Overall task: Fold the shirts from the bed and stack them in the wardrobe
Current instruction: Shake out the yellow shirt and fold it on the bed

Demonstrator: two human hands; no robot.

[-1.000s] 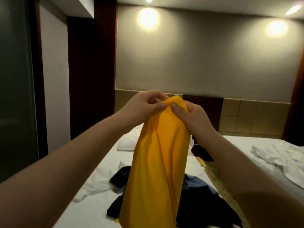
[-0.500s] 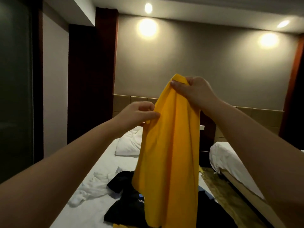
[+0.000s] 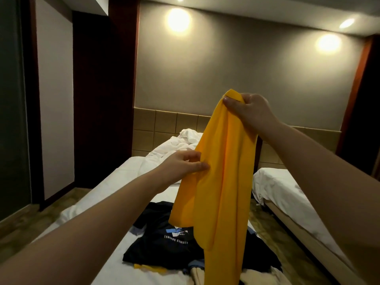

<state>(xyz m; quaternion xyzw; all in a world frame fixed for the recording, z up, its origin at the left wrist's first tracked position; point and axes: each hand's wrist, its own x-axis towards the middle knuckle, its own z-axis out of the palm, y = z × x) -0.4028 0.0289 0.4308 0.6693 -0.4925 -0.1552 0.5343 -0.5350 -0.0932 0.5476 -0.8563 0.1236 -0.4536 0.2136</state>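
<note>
A yellow shirt (image 3: pixel 222 182) hangs in the air over the bed (image 3: pixel 123 177). My right hand (image 3: pixel 246 112) grips its top end, held high. Lower down, my left hand (image 3: pixel 183 165) pinches the shirt's left edge. Under it on the white sheet lies a dark shirt (image 3: pixel 164 239) with white lettering, among a heap of other clothes, including a cream piece (image 3: pixel 253 278) and another yellow one (image 3: pixel 150 268). No wardrobe can be made out for certain.
A crumpled white duvet (image 3: pixel 181 145) lies at the head of the bed. A second bed (image 3: pixel 283 194) stands to the right across a narrow floor gap (image 3: pixel 265 223). Dark wood panels (image 3: pixel 102 95) and a glass wall (image 3: pixel 12 99) stand to the left.
My hands have parted: the right one stays high with the shirt's top while the left has slid down its edge. The view has tilted down and more of the clothes heap shows.
</note>
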